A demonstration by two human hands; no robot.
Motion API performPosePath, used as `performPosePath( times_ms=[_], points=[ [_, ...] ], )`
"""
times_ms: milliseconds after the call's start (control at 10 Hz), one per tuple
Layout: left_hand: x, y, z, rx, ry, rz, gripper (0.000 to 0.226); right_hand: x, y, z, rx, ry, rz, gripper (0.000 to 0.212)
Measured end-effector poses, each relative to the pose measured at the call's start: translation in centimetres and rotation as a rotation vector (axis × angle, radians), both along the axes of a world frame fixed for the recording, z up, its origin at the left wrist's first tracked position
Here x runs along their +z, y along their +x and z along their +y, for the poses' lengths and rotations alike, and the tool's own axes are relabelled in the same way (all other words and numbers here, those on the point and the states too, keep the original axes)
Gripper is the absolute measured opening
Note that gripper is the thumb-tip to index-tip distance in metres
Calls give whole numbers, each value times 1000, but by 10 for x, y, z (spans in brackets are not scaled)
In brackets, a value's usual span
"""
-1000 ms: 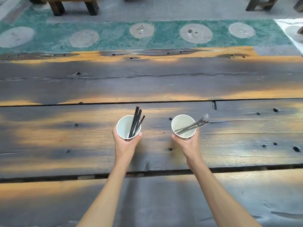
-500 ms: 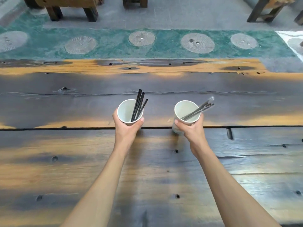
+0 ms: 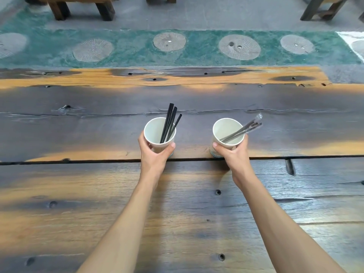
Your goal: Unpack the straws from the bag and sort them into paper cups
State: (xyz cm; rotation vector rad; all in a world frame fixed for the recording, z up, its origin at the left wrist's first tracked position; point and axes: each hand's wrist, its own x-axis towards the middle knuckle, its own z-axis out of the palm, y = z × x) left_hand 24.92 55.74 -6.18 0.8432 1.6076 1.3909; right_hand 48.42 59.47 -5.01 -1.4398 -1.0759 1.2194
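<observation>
Two paper cups mid-table: left hand (image 3: 155,156) wraps cup of bare black straws (image 3: 170,123), right hand (image 3: 234,154) wraps cup of wrapped straws (image 3: 244,130). Sorting looks done; next, release.

Two white paper cups stand upright side by side. The left cup (image 3: 159,133) holds three bare black straws (image 3: 169,124) leaning toward one o'clock. The right cup (image 3: 228,133) holds clear-wrapped straws (image 3: 244,130) slanting toward two o'clock.
</observation>
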Motion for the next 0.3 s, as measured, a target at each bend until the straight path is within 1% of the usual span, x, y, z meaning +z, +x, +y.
performPosePath(
  times_ms=[100, 200, 300],
  points=[
    [2, -1, -1, -8, -19, 10, 89, -1, -1, 2, -1, -7, -5, 70],
    [2, -2, -5, -27, -29, -2, 97, -1, -1, 0, 26, -20, 16, 86],
    [11, -2, -14, -18, -35, 20, 103, 3, 3, -11, 19, -48, 65, 106]
  ],
)
